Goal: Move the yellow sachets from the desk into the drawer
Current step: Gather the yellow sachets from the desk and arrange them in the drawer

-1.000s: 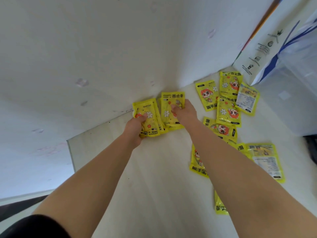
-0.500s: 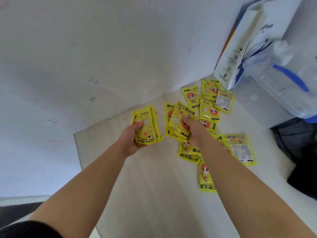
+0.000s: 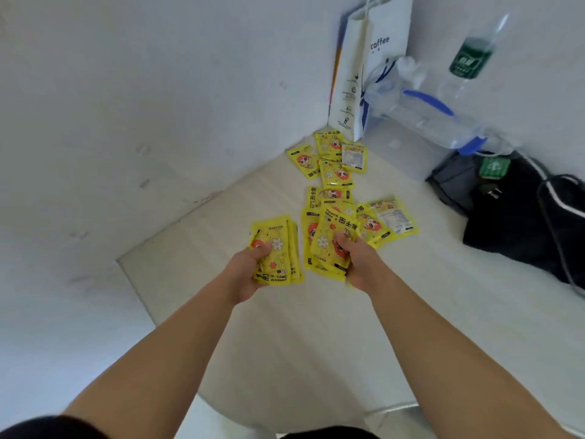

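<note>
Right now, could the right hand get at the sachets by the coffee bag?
Probably yes: nothing tall stands between the right hand and the far sachets, loose on the desk. But it grips a stack, so grasping more may be awkward.

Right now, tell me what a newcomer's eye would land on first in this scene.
The bright yellow sachets stand out first: the left hand holds the left stack and the right hand holds the right stack over the pale desk. More loose sachets lie scattered behind them, toward the corner. Further back stands a white paper bag marked coffee, with a black bag at the right.
</note>
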